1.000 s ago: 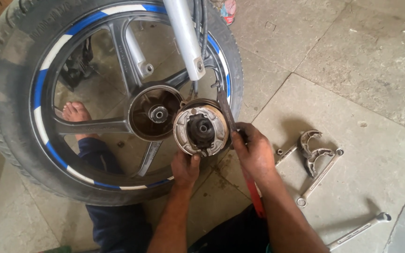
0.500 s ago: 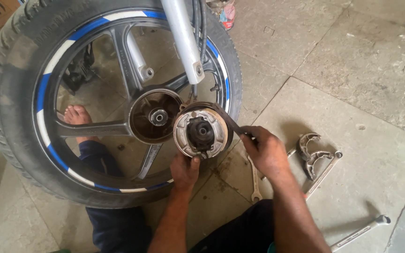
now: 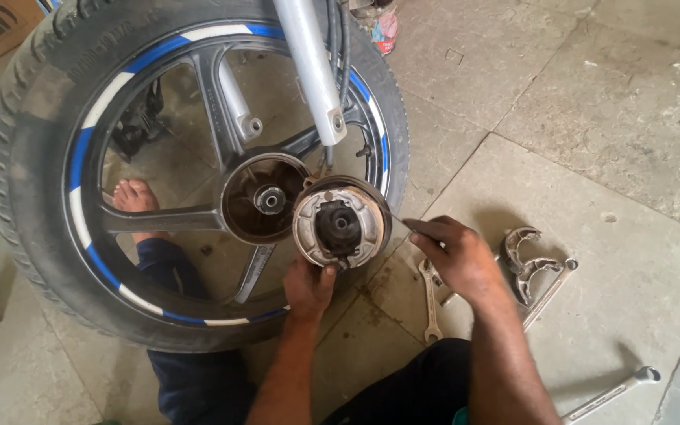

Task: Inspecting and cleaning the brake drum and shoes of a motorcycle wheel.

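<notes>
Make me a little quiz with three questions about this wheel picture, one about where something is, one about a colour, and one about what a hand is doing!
1. Where does the curved grey brake piece lie?
A. on the floor right of the right hand
B. on top of the tyre
C. inside the wheel hub

2. What colours are the stripes on the wheel rim?
A. red and yellow
B. blue and white
C. green and black

3. What is the left hand doing?
A. resting flat on the floor
B. holding the round brake plate from below
C. gripping a spanner

Answers: 1 A, it sits on the stone floor beside a spanner. 2 B, blue and white bands circle the rim. 3 B, its fingers touch the plate's lower edge.
</notes>
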